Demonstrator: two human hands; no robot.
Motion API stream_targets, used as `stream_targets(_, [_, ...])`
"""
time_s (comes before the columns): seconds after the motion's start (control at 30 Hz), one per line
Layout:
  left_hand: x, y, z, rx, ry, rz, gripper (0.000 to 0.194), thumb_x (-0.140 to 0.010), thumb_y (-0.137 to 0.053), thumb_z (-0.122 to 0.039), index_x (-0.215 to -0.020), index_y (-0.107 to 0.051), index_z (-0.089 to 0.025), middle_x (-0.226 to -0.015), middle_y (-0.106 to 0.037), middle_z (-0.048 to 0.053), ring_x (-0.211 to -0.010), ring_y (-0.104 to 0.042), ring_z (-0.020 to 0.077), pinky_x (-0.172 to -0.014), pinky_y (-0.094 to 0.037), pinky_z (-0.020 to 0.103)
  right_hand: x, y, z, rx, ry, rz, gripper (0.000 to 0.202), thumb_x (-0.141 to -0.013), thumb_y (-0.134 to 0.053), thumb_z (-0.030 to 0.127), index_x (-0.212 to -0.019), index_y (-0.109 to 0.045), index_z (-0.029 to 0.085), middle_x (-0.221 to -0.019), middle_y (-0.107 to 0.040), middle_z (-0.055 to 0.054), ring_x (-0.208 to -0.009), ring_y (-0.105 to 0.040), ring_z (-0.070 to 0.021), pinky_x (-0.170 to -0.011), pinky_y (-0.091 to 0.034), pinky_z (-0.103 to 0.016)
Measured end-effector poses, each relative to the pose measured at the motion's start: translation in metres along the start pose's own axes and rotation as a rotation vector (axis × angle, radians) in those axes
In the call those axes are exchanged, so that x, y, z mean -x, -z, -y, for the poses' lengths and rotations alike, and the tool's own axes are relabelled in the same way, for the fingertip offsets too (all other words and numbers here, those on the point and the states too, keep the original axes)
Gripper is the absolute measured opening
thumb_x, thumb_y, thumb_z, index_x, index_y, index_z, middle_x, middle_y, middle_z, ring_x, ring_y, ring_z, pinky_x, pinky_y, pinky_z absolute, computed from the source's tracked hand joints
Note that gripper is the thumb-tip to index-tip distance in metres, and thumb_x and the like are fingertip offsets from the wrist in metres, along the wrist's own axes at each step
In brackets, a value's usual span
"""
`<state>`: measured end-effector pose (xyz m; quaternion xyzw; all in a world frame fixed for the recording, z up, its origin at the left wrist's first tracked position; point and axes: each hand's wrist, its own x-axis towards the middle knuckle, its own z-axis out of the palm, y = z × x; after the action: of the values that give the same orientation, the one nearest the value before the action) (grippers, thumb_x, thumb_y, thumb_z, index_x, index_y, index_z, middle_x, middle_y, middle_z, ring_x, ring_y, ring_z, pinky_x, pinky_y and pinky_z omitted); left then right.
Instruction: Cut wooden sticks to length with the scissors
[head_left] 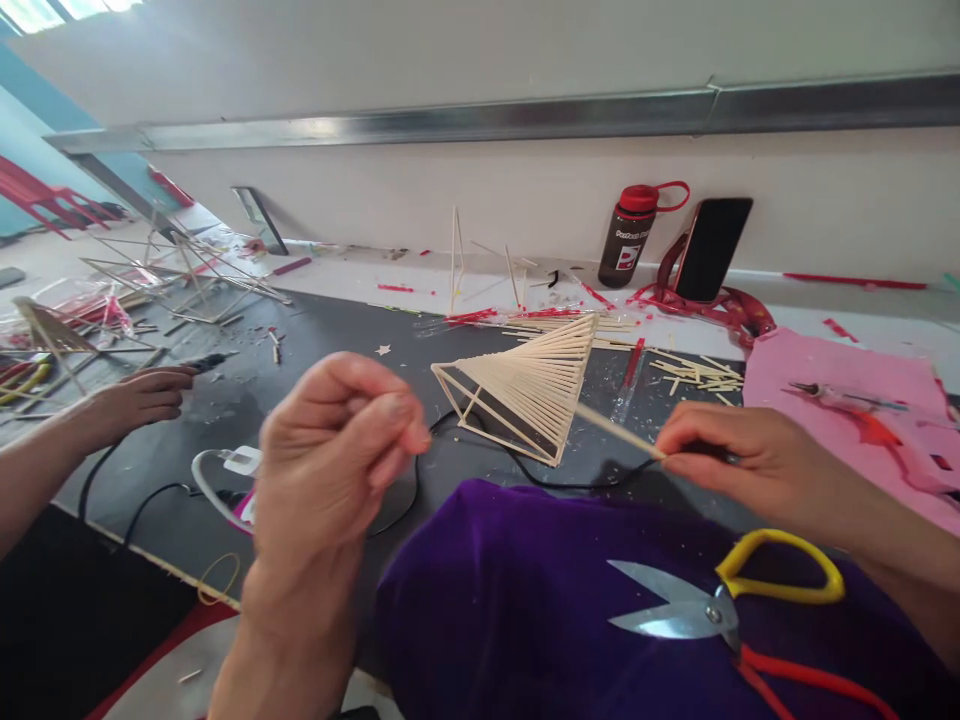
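My right hand (731, 450) pinches one end of a thin wooden stick (619, 432), whose far end reaches to the right edge of a stick model (525, 385). That model has a triangular frame with a fanned row of pale sticks and rests on the dark table. Raised to the left of it, my left hand (337, 440) is closed, thumb against fingers; whatever it may hold is too small or hidden to tell. Scissors (712, 610) with one yellow and one red handle lie with blades apart on the purple cloth (487, 600) before me.
A co-worker's hand (150, 395) at left holds a dark tool near other stick frames (195, 280). Loose sticks (697, 372) lie behind the model. A glue gun (862, 405) rests on pink material at right. A bottle (628, 240) and a phone (712, 245) stand behind; cables cross the table.
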<state>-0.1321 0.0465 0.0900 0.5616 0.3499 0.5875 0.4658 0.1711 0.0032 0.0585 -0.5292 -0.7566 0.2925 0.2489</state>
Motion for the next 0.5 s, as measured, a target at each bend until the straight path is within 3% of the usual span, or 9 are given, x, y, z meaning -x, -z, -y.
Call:
stream_targets(0.1, [0.008,0.002,-0.009,0.033,-0.089,-0.004,0.006,-0.079,-0.064,-0.023,-0.075,-0.062,-0.019,-0.040,-0.048,-0.007,-0.028,-0.031,0.0044,-0.031,-0.023,0.020,0.011,0.005,-0.020,-0.096,-0.242,-0.320,0.020,-0.083,-0.058,0.043,-0.085,-0.062,0.024,-0.066,-0.057,0.001,-0.054,-0.050,-0.0117,-0.048,-0.038,-0.023])
stream_targets(0.17, [0.011,-0.001,-0.011,0.026,-0.151,0.078,0.027,-0.083,-0.059,-0.036,-0.064,-0.064,-0.017,-0.032,-0.039,-0.006,-0.026,-0.030,0.0054,-0.032,-0.027,0.022,0.011,0.001,-0.021,-0.168,-0.283,-0.395,0.024,-0.080,-0.060,0.046,-0.087,-0.062,0.024,-0.066,-0.058,0.001,-0.054,-0.051,-0.0124,-0.048,-0.039,-0.023])
stream_targets(0.23, [0.008,-0.005,-0.010,-0.032,-0.192,0.117,0.044,-0.085,-0.052,-0.046,-0.055,-0.066,-0.017,-0.035,-0.045,-0.002,-0.031,-0.037,0.0072,-0.035,-0.031,0.024,0.004,-0.009,-0.012,-0.245,-0.233,-0.295,0.022,-0.081,-0.059,0.045,-0.084,-0.062,0.023,-0.064,-0.059,0.001,-0.054,-0.053,-0.0126,-0.050,-0.042,-0.024])
stream_targets(0.3, [0.000,-0.007,-0.007,-0.140,-0.211,0.032,0.037,-0.082,-0.057,-0.046,-0.062,-0.072,-0.018,-0.053,-0.060,0.002,-0.042,-0.047,0.0093,-0.038,-0.034,0.025,-0.008,-0.020,0.002,-0.313,-0.173,-0.147,0.018,-0.084,-0.056,0.040,-0.082,-0.060,0.023,-0.062,-0.059,0.002,-0.053,-0.054,-0.0117,-0.052,-0.043,-0.023])
stream_targets(0.37, [-0.015,-0.005,-0.004,-0.254,-0.225,-0.098,0.019,-0.074,-0.068,-0.035,-0.083,-0.074,-0.020,-0.078,-0.067,0.005,-0.055,-0.053,0.0106,-0.041,-0.035,0.023,-0.022,-0.030,0.016,-0.342,-0.112,-0.041,0.015,-0.086,-0.052,0.035,-0.082,-0.059,0.023,-0.061,-0.058,0.003,-0.051,-0.055,-0.0103,-0.050,-0.043,-0.022])
stream_targets(0.5, [-0.045,0.005,0.001,-0.453,-0.259,-0.215,0.024,-0.072,-0.069,-0.022,-0.097,-0.071,-0.023,-0.091,-0.068,0.003,-0.075,-0.058,0.0121,-0.050,-0.042,0.019,-0.046,-0.041,0.027,-0.273,0.015,-0.004,0.011,-0.084,-0.052,0.027,-0.078,-0.059,0.023,-0.062,-0.058,0.004,-0.052,-0.056,-0.0102,-0.049,-0.041,-0.021])
